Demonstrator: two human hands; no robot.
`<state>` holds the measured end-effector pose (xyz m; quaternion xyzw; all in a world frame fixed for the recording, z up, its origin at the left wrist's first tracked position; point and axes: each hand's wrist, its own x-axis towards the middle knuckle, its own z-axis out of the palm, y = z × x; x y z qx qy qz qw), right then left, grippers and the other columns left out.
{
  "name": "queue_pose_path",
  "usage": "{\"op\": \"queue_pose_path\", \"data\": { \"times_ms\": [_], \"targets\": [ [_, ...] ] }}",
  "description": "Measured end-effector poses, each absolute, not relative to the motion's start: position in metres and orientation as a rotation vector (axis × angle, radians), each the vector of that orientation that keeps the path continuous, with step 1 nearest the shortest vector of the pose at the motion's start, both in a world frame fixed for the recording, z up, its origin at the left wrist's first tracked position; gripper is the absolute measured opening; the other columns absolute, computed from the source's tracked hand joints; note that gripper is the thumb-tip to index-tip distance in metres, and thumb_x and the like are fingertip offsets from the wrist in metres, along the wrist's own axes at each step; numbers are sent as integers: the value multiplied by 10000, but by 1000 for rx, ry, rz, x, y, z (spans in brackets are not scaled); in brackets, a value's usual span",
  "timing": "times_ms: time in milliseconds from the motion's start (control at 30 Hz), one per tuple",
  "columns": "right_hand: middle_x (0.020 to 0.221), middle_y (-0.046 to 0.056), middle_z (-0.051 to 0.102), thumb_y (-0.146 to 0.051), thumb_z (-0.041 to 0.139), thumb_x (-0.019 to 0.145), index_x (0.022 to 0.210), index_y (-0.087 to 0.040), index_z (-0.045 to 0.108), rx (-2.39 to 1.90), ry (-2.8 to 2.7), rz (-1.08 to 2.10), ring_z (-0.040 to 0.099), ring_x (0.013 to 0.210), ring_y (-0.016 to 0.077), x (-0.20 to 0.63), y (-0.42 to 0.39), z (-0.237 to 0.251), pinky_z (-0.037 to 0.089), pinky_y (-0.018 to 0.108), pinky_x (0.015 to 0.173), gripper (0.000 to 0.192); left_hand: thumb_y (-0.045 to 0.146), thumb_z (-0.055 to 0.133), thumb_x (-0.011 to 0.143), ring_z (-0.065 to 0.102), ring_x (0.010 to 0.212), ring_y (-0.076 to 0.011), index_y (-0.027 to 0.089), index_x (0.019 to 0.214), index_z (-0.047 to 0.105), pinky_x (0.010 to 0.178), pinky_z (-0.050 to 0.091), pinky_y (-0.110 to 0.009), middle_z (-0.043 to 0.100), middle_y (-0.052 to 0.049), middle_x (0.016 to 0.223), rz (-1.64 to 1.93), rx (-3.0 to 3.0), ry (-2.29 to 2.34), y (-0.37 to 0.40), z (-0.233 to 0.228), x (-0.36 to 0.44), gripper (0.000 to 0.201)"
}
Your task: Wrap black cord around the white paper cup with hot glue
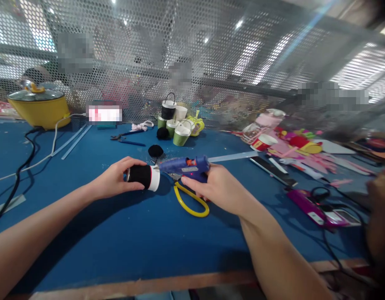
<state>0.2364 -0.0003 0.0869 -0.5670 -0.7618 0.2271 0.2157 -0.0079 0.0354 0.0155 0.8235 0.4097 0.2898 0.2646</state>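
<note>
My left hand [117, 179] grips a small paper cup [154, 178] wrapped in black, tipped on its side with its white rim to the right. In my right hand [220, 187] is a blue hot glue gun [186, 166], a clear glue stick [232, 156] jutting from its back. The nozzle is at the cup's white rim; whether it touches I cannot tell. Yellow-handled scissors [192, 208] lie beneath the gun and my right hand. Just behind the cup sits a black fuzzy ball [155, 151].
Green and black cups [181, 135] stand at the back by a perforated metal screen [142, 62]. Blue-handled pliers [130, 143] lie left of them. A yellow pot [44, 110] is far left. Felt pieces [304, 150], a purple device [317, 210] and cables occupy the right.
</note>
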Motion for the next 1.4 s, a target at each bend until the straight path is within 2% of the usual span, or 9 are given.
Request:
{"op": "queue_pose_path", "data": {
  "times_ms": [200, 433, 633, 800, 933, 1167, 1333, 1400],
  "targets": [
    [665, 13, 630, -333, 510, 782, 688, -166, 617, -1517, -2311, 444, 545, 592, 137, 237, -3, 84, 414, 244, 554, 220, 377, 632, 718, 545, 901, -203, 194, 1118, 509, 767, 441, -325, 548, -61, 1025, 801, 2224, 1117, 35, 15, -7, 457],
    [516, -12, 522, -361, 495, 790, 602, -170, 580, -1554, -2369, 383, 457, 478, 117, 238, -5, 82, 350, 251, 463, 282, 384, 629, 722, 547, 895, -202, 201, 1121, 511, 761, 447, -325, 545, -61, 1030, 783, 2220, 1145, 34, 16, -6, 454],
    [555, -13, 541, -313, 505, 791, 574, -173, 541, -1529, -2351, 322, 487, 524, 117, 237, -6, 84, 365, 244, 504, 261, 356, 630, 730, 545, 897, -196, 204, 1121, 504, 776, 450, -327, 542, -57, 1008, 815, 2283, 1107, 33, 16, -6, 438],
    [569, 0, 575, -343, 496, 796, 660, -164, 617, -1556, -2361, 408, 497, 522, 128, 239, -7, 84, 377, 250, 492, 256, 349, 641, 725, 543, 908, -200, 216, 1124, 498, 783, 455, -333, 536, -61, 1024, 812, 2324, 1093, 33, 16, -6, 444],
    [634, 12, 608, -321, 491, 798, 692, -162, 626, -1546, -2334, 391, 531, 578, 141, 238, -5, 85, 405, 256, 545, 234, 322, 653, 719, 550, 901, -201, 219, 1120, 505, 797, 457, -343, 528, -59, 1024, 811, 2336, 1048, 33, 16, -7, 440],
    [586, 7, 586, -363, 489, 797, 654, -157, 613, -1598, -2379, 427, 509, 535, 137, 239, -7, 87, 385, 257, 506, 280, 303, 658, 716, 543, 953, -215, 212, 1110, 507, 846, 447, -366, 522, -68, 1055, 824, 2355, 1027, 33, 16, -7, 431],
    [665, 13, 616, -317, 479, 807, 702, -162, 616, -1553, -2355, 407, 552, 620, 148, 237, -7, 88, 413, 255, 570, 232, 288, 663, 715, 537, 968, -218, 215, 1111, 499, 859, 444, -374, 517, -70, 1061, 821, 2373, 1008, 33, 16, -7, 435],
    [632, 8, 601, -318, 478, 806, 660, -166, 596, -1552, -2362, 395, 539, 594, 144, 238, -7, 88, 407, 254, 549, 242, 281, 665, 715, 535, 977, -217, 218, 1114, 493, 867, 442, -376, 511, -72, 1069, 821, 2382, 1002, 33, 16, -7, 439]
  ]
}}
